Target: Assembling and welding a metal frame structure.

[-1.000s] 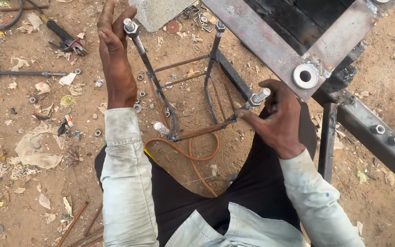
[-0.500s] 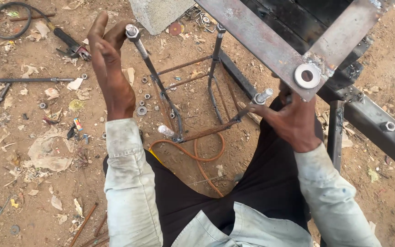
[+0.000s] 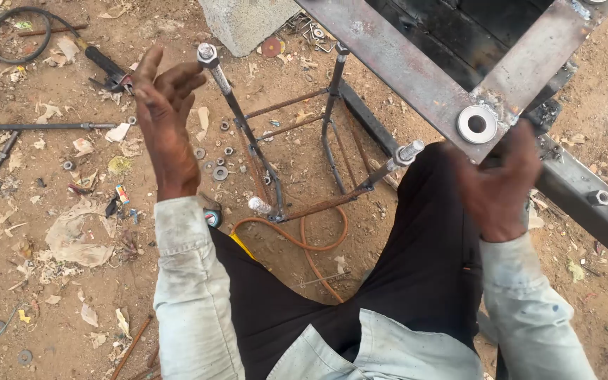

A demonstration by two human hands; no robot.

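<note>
- Rusty welded rod frame with threaded bolt ends (image 3: pixel 297 155) stands on the dirt between my knees, legs splayed, two bolts pointing up at me.
- Orange hose (image 3: pixel 311 243) loops on the ground at the frame's base, nearest me.
- My right hand (image 3: pixel 497 186) sits under the corner of the grey steel angle frame (image 3: pixel 416 70), fingers curled against its edge just beside the welded washer (image 3: pixel 477 124); looks like I'm steadying it. Can't tell if anything's pinched.
- My left hand (image 3: pixel 165 116) is raised, fingers loosely spread, holding nothing, just beside the top nut (image 3: pixel 207 53) on the upper-left bolt.
- Loose washers and nuts (image 3: pixel 219 158) are scattered on the dirt by the frame, within reach.
- Further out: concrete block (image 3: pixel 248 24), black cable (image 3: pixel 15 32).
</note>
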